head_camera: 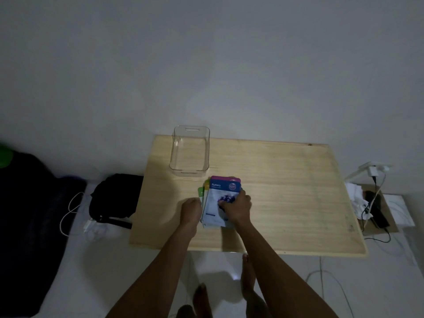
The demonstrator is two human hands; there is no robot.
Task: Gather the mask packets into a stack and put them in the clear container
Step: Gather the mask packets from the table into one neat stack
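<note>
Our right hand (237,206) lies flat on the top of the loose stack of glossy rectangular mask packets (219,200), fingers curled onto the blue-and-white "Blueberry" packet (223,191) and pressing it down. Our left hand (191,210) is cupped against the stack's left edge; whether its fingers pinch the packets or only push on them, we cannot tell — they are hidden behind the knuckles.

The stack is not yet square: a purple-topped packet (226,179) juts out at the far end, and green (200,191) and yellow (207,184) edges fan out at the left. Judgement: the step in hand is squaring up. To do it well, we would keep downward pressure light so the slick packets can slide, push the fanned left edges in, then tap the far end flush before lifting.

The stack sits on the pale wooden board (286,191), directly under and between both hands. The clear plastic container with cut-out handles (190,152) stands empty just beyond the stack, slightly left — near, not touching. The lift looks short and unobstructed.
</note>
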